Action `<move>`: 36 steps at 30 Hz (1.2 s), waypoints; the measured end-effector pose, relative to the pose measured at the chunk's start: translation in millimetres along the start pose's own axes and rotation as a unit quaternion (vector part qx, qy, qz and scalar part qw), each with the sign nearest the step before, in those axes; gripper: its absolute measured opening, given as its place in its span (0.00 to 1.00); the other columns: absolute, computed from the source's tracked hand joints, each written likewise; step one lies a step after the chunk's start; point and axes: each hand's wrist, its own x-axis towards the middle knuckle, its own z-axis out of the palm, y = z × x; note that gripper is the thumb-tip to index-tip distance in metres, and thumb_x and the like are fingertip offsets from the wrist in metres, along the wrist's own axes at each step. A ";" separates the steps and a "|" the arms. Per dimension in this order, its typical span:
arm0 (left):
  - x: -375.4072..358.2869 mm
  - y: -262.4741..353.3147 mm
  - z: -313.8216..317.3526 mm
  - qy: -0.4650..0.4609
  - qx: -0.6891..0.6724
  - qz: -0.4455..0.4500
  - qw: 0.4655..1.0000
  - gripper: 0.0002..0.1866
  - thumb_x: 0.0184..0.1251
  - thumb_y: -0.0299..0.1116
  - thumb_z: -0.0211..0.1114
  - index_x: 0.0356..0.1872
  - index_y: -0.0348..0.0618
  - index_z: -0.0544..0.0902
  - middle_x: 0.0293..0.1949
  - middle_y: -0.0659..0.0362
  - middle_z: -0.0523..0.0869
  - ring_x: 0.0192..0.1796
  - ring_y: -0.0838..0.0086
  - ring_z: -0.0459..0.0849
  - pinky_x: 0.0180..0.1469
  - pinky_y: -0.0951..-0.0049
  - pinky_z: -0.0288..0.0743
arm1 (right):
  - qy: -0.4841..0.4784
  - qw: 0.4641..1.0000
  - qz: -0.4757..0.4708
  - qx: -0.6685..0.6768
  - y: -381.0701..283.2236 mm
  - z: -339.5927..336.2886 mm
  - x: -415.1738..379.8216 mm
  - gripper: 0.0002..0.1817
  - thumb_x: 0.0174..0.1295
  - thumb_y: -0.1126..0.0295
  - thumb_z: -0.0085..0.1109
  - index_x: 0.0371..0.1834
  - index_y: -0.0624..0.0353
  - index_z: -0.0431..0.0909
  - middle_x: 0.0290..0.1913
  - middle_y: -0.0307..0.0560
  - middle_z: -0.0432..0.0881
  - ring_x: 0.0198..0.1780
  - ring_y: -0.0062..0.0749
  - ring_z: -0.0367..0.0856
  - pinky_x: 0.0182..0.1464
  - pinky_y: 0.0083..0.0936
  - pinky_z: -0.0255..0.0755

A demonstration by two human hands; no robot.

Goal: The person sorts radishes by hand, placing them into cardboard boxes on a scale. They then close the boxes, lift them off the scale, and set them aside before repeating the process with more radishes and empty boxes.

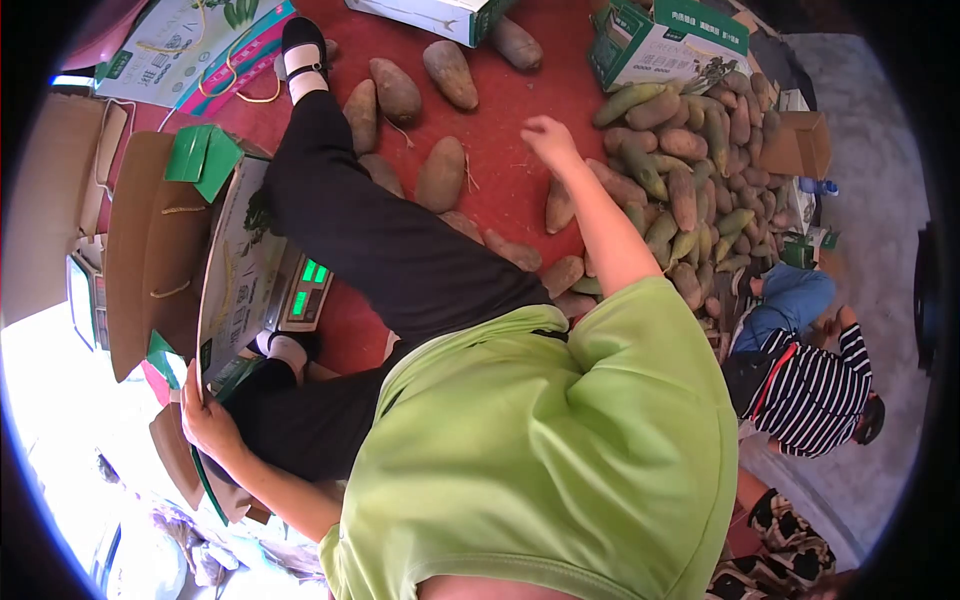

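Note:
My left hand (207,420) grips the near edge of an open cardboard box (240,270), which has green flaps and rope handles. The box stands against my legs beside a digital scale (303,295) with lit green figures; its inside is mostly hidden. My right hand (548,140) is stretched out above the red cloth (500,120), its fingers loosely bent and apart, with nothing visible in them. Near it lie single soil-brown radishes, one (560,205) just below the hand and another (450,75) farther left.
A large heap of brown and green radishes (690,180) lies at the right. Behind it stands a printed carton (670,50). More cartons (190,45) are at the upper left. A person in a striped top (810,400) crouches at the right, and patterned clothing (790,540) shows below.

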 end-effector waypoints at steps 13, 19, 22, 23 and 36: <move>0.0 -0.9 2.1 0.007 0.019 -0.003 1.000 0.21 0.62 0.20 0.54 0.54 0.53 0.80 0.42 0.53 0.85 0.41 0.61 0.84 0.42 0.65 0.75 | 0.138 0.946 0.289 0.055 190.1 40.1 -64.9 0.42 0.46 0.66 0.68 0.67 0.61 0.59 0.59 0.53 0.73 0.57 0.41 0.75 0.54 0.31 0.71; 0.5 -1.5 4.5 0.021 0.041 -0.003 0.999 0.20 0.62 0.21 0.56 0.53 0.54 0.81 0.39 0.53 0.85 0.40 0.61 0.84 0.41 0.65 0.75 | 0.145 0.958 0.249 0.011 107.4 47.8 -63.1 0.36 0.47 0.61 0.68 0.61 0.60 0.66 0.49 0.51 0.81 0.52 0.41 0.79 0.55 0.31 0.71; 1.6 -1.8 3.0 0.028 0.012 0.011 0.999 0.20 0.62 0.21 0.56 0.53 0.54 0.81 0.39 0.53 0.85 0.40 0.61 0.84 0.41 0.65 0.75 | 0.124 0.962 0.236 -0.059 70.1 62.5 -61.5 0.42 0.45 0.59 0.70 0.65 0.57 0.63 0.57 0.55 0.75 0.57 0.46 0.74 0.59 0.34 0.68; 1.4 0.0 2.3 0.028 0.014 0.019 0.999 0.20 0.62 0.20 0.56 0.53 0.53 0.81 0.40 0.53 0.85 0.40 0.61 0.84 0.41 0.65 0.75 | 0.112 0.960 0.234 -0.109 63.4 68.3 -59.7 0.46 0.43 0.57 0.71 0.67 0.56 0.60 0.61 0.57 0.72 0.61 0.49 0.71 0.62 0.35 0.66; 3.6 11.8 -1.4 0.005 -0.003 -0.050 0.999 0.27 0.52 0.13 0.51 0.52 0.51 0.81 0.46 0.53 0.84 0.48 0.60 0.83 0.50 0.65 0.75 | -0.022 0.947 0.282 0.155 28.2 145.6 -23.8 0.56 0.37 0.64 0.78 0.69 0.63 0.51 0.63 0.61 0.67 0.65 0.46 0.67 0.64 0.34 0.63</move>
